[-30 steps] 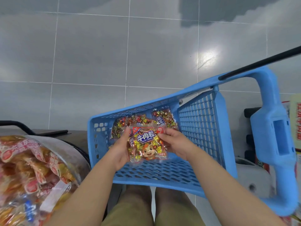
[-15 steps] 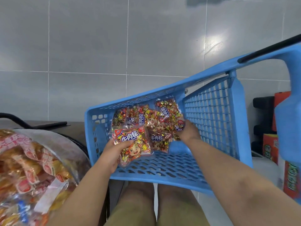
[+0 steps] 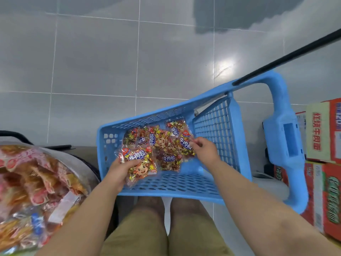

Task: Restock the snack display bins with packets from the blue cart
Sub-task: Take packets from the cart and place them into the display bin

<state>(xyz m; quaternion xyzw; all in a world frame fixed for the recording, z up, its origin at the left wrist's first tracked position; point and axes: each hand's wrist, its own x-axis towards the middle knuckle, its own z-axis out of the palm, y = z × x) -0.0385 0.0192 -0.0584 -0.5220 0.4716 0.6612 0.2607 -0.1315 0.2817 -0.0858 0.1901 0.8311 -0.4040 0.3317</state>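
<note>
Blue cart (image 3: pixel 175 183), snack packets (image 3: pixel 166 143) on its mesh bottom, tiled floor (image 3: pixel 92 61) beneath

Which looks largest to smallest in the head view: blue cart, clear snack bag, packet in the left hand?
1. blue cart
2. clear snack bag, cropped and nearer the camera, so less sure
3. packet in the left hand

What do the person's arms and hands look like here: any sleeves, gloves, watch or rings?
Both forearms are bare to the frame edge, no sleeves showing. The left hand and right hand wear no gloves; no watch or rings visible. Khaki shorts show below.
</note>
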